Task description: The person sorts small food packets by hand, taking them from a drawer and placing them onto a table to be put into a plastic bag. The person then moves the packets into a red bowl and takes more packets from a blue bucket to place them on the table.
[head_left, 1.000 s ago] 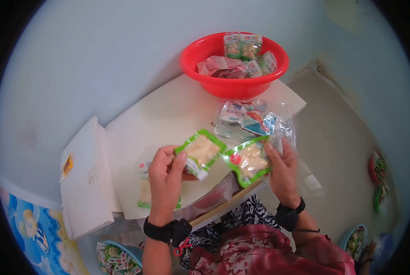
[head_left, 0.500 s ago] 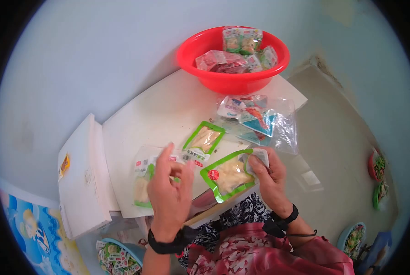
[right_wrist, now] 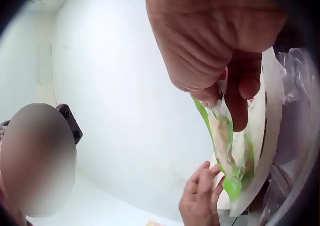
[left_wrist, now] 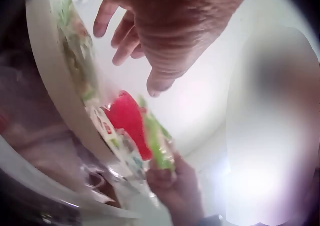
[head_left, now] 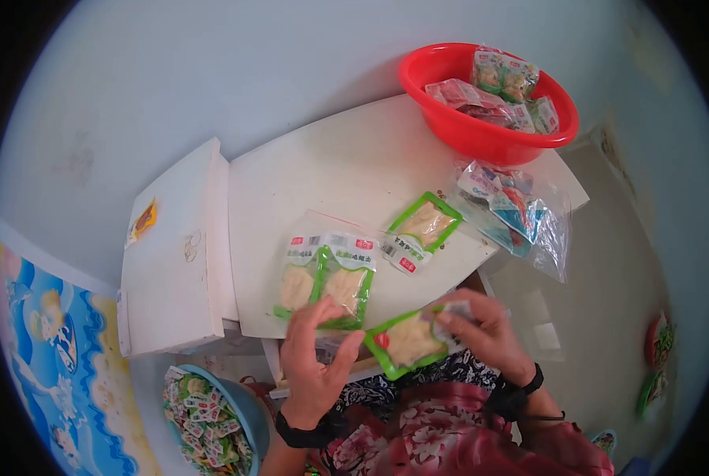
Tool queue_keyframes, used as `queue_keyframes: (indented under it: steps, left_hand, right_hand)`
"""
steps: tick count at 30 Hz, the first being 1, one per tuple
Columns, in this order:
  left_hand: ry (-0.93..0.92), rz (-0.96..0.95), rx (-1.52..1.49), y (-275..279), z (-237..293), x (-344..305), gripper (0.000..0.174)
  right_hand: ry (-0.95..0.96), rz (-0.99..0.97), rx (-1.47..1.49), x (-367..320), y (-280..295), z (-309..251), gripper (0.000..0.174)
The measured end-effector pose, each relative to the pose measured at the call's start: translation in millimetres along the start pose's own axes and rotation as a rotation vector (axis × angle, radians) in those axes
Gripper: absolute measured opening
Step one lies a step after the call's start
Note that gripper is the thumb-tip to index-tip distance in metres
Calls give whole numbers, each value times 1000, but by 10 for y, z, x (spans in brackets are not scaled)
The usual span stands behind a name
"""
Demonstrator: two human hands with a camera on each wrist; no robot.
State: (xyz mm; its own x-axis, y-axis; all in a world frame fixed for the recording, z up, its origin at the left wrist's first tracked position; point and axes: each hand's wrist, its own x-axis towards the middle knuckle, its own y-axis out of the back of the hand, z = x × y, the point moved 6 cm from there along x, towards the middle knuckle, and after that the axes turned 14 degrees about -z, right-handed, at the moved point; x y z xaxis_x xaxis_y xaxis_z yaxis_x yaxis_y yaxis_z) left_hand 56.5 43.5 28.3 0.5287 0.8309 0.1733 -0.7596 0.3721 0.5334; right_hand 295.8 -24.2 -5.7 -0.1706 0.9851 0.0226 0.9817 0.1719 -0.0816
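My right hand [head_left: 485, 337] pinches one end of a green-edged food packet [head_left: 410, 343], held over the table's front edge. The right wrist view shows the same packet [right_wrist: 223, 141] hanging from the fingers of that hand [right_wrist: 215, 40]. My left hand [head_left: 315, 369] has its fingers spread at the packet's left, beside a clear bag with two green-edged packets [head_left: 345, 287]; whether it touches either cannot be told. In the left wrist view the hand [left_wrist: 170, 30] shows nothing between its fingers. A single packet [head_left: 427, 224] lies on the white table [head_left: 330, 159].
A red basin [head_left: 489, 139] with several packets stands at the table's back right. Below it lies a clear bag with blue and red printing [head_left: 517, 210]. A white box [head_left: 176, 254] is at the left, and a blue tub [head_left: 247, 412] of packets is below.
My left hand has let go of its packet, which now lies on the table, and has moved beside the two-packet bag. My right hand still holds its packet, now lower. The head view has shifted.
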Motion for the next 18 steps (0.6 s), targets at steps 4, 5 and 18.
queue_keyframes:
  steps: [4, 5, 18]
  left_hand:
    - [-130, -64, 648, -21, 120, 96, 45]
    - [-128, -112, 713, -64, 83, 109, 44]
    - [-44, -113, 739, 674, -440, -54, 32]
  right_hand:
    - [41, 256, 30, 22, 218, -158, 21]
    - [77, 254, -10, 63, 248, -203, 23]
    - [114, 452, 113, 236, 400, -145, 25]
